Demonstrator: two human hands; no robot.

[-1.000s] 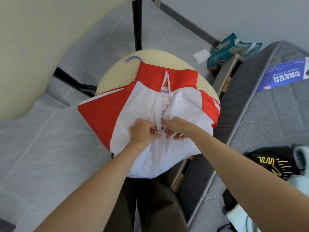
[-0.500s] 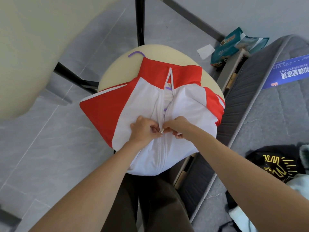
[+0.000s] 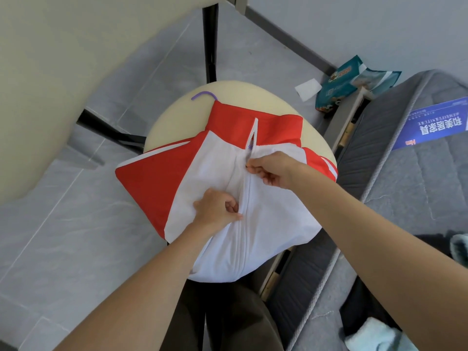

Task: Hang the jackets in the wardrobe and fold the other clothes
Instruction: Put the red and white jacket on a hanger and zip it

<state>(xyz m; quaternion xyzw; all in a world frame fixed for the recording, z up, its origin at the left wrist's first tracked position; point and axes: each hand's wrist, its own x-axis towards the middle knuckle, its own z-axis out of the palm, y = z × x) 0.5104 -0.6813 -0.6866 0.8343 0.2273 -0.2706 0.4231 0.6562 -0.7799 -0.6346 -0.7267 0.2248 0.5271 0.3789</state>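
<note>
A pale cream table (image 3: 38,97) fills the upper left, its rounded edge hanging over a grey tiled floor (image 3: 63,249) that lies open along the left side. A black metal leg (image 3: 111,130) slants from under the table toward a round cream chair seat (image 3: 177,115) with a smooth, matte top. A purple hanger hook (image 3: 203,95) pokes out onto the bare far part of the seat.

The jacket (image 3: 157,188) lies front up on the seat. It has a white body and a red collar and sleeves, and its left sleeve and hem spill over the seat's edges. The left hand (image 3: 215,211) pinches the white cloth just left of the zip (image 3: 247,198), fingers curled. The zip is closed from the hem up to the right hand (image 3: 273,168), which pinches it there. Above that it gapes open to the collar. The fingers hide the pull. Dark trousers (image 3: 228,320) show below the hem.

Right of the seat a narrow gap runs beside a bed frame. A white slip of paper (image 3: 307,89) and a crumpled teal packet (image 3: 354,79) lie on the floor by the wall. A grey quilted mattress (image 3: 417,186) with corded edges takes up the right side and carries a blue printed label (image 3: 430,125). A black garment (image 3: 430,239) lies at the right edge, with a pale blue fleecy cloth (image 3: 372,335) near the lower right corner.
</note>
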